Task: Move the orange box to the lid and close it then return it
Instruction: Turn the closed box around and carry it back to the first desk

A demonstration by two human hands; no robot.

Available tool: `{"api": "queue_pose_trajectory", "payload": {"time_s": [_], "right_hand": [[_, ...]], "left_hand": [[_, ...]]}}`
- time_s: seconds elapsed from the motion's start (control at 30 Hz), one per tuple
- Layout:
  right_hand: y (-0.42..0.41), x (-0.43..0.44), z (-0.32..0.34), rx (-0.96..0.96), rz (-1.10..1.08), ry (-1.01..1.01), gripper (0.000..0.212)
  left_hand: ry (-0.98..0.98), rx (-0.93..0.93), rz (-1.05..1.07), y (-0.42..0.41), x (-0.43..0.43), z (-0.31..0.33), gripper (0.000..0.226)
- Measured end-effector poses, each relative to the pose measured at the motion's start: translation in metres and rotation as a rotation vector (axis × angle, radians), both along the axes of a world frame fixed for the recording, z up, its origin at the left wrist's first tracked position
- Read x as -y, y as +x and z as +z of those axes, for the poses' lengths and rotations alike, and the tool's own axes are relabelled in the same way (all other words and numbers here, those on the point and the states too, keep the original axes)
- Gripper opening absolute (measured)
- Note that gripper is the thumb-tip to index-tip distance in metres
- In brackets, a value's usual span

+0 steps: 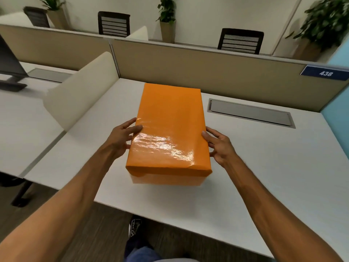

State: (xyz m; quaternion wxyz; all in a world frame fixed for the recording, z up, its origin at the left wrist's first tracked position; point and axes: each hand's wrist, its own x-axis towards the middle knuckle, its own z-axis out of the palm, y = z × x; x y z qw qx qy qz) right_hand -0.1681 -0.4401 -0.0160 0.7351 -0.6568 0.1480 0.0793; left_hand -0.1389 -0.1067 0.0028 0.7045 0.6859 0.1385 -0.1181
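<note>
The orange box (169, 129) stands in the middle of the white desk (264, 167) with its glossy orange lid (166, 148) sitting over it, closed. The paler base shows under the lid's near edge. My left hand (122, 138) presses against the box's left side, thumb on the lid's top edge. My right hand (219, 146) holds the right side in the same way. The fingers behind the box are hidden.
A cream curved divider (81, 95) stands to the left of the box. A grey cable hatch (249, 113) lies in the desk at the right rear. A tan partition (207, 67) runs along the back. A monitor (9, 65) stands at far left.
</note>
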Motion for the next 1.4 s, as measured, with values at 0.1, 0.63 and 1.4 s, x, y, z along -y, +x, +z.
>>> {"api": "queue_pose_trajectory", "payload": {"time_s": [0.1,0.63,1.4], "right_hand": [[0.028,-0.029,-0.002,-0.005,-0.001,-0.006,0.064],[0.184,-0.195,-0.006,-0.029,-0.099,0.066,0.071],[0.349,-0.286,-0.037,-0.078,-0.181,0.016,0.059]], "left_hand": [[0.001,-0.012,-0.003,0.028,-0.030,0.000,0.061],[0.039,-0.080,-0.137,0.227,-0.193,0.006,0.063],[0.111,-0.136,-0.102,0.408,-0.267,-0.027,0.056]]}}
